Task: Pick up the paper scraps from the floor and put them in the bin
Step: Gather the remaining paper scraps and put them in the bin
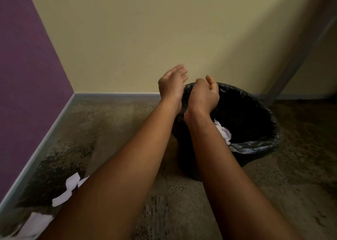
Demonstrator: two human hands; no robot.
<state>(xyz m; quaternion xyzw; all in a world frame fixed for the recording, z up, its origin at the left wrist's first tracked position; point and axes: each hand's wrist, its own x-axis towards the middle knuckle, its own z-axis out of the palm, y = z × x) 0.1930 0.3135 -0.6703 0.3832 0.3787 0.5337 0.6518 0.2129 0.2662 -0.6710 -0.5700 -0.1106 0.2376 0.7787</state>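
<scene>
A round bin [255, 145] lined with a black plastic bag stands on the carpet right of centre. White crumpled paper [223, 132] lies inside it, partly behind my right forearm. My left hand [172, 84] is raised over the bin's left rim, fingers spread, palm turned inward, nothing in it. My right hand [204, 94] hovers close beside it above the rim, fingers loosely curled, thumb up, and I see nothing in it. White paper scraps [67, 190] lie on the carpet at the lower left by the wall, and more paper scraps [36, 225] sit in the bottom-left corner.
A purple wall [27, 75] with a grey skirting board runs along the left. A cream wall [145, 39] closes the back. A grey slanted table leg [295, 63] comes down at the right behind the bin. Brown patterned carpet [173, 212] covers the floor.
</scene>
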